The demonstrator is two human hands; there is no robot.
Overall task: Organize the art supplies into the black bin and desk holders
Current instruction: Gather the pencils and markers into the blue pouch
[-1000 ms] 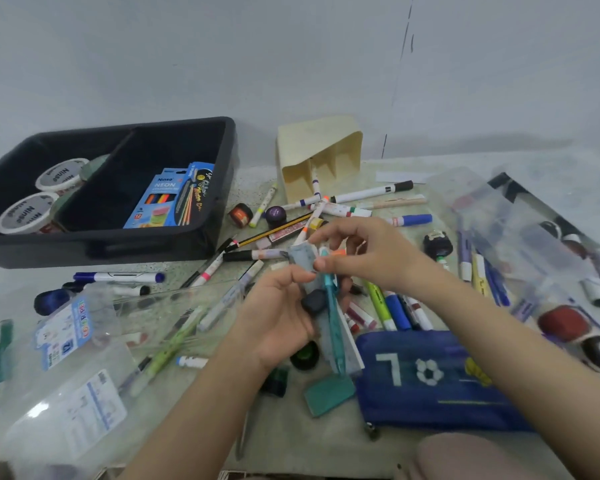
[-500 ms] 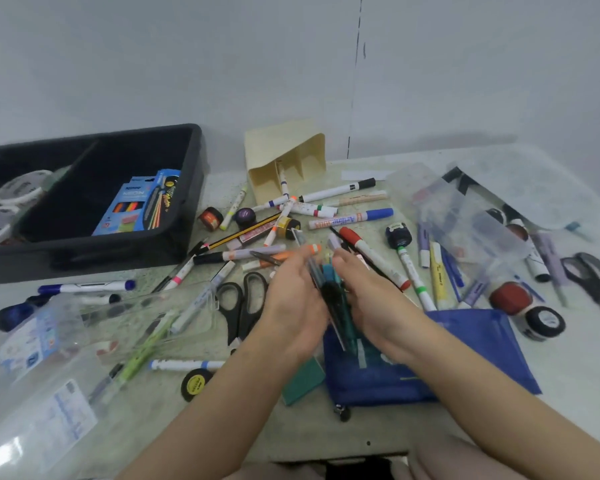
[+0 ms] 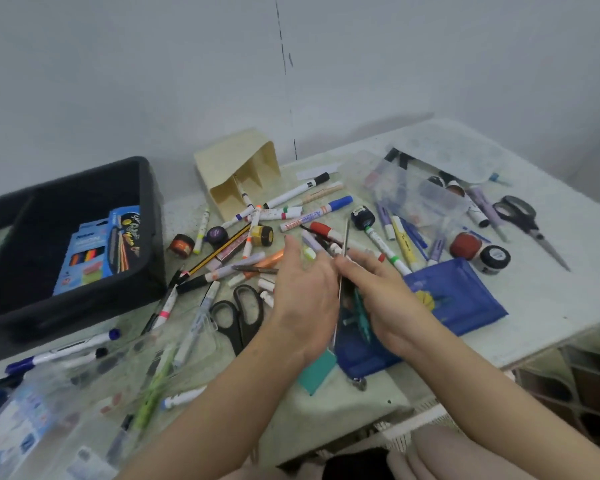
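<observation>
While the bundle of slim drawing tools point(image 3: 360, 317) is sandwiched between both hands just above the blue pouch point(image 3: 465, 292) on the bench point(image 3: 551, 299), well apart from the black bin point(image 3: 149, 202), it looks light, stiff and smooth, so single pieces could slip out endwise. The right hand point(image 3: 385, 299) curls its fingers round it, and the left hand point(image 3: 302, 292) lies straight-fingered against the other side. A grip round the middle, where the pieces overlap, seems safer than one on the thin strip point(image 3: 346, 237) poking up.
</observation>
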